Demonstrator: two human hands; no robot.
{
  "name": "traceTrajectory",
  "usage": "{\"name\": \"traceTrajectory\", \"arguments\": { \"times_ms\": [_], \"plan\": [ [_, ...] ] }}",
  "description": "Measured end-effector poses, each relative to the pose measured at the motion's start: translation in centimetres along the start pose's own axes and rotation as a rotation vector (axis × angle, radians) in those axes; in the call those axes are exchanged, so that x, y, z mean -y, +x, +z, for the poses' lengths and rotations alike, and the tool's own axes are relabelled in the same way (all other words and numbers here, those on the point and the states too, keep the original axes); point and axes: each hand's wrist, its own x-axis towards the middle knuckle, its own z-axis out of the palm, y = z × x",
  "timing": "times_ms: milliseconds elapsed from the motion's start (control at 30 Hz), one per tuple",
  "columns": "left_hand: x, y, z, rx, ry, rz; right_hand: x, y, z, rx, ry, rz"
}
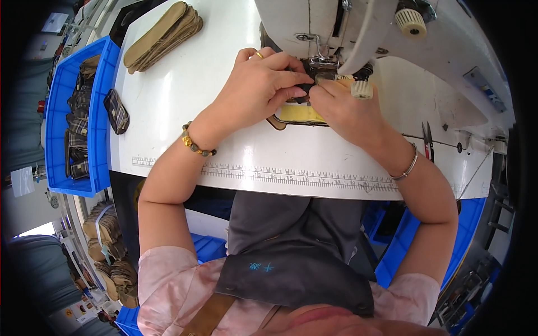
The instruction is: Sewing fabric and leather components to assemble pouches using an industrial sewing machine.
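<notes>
Under the presser foot [325, 64] of a white sewing machine [448, 67], a small dark fabric piece [301, 94] lies mostly hidden by my fingers. My left hand [260, 81] pinches its left side between thumb and fingertips. My right hand [350, 109] has its fingers curled in close to the needle, pressed on the right side of the same piece. Just in front of the fingers shows a yellow plate [300, 113] in the machine bed. A tan edge [276, 122] pokes out beside it, its kind unclear.
A stack of tan insoles [162, 36] lies at the far left of the white table. Beside it are a plaid shoe upper [116, 112] and a blue bin [101, 168] holding several more. Scissors [428, 143] lie right of my right forearm. A ruler strip [269, 172] runs along the front edge.
</notes>
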Motion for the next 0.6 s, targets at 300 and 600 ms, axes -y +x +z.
{"name": "traceTrajectory", "arguments": {
  "times_ms": [300, 600],
  "plan": [
    [0.2, 0.2, 0.4, -0.014, 0.014, 0.019, 0.2, -0.4, -2.1, 0.240, -0.103, 0.019],
    [0.7, -0.2, 1.1, -0.007, -0.106, -0.047, 2.2, -0.5, -3.3, 0.300, -0.063, -0.046]
  ]
}}
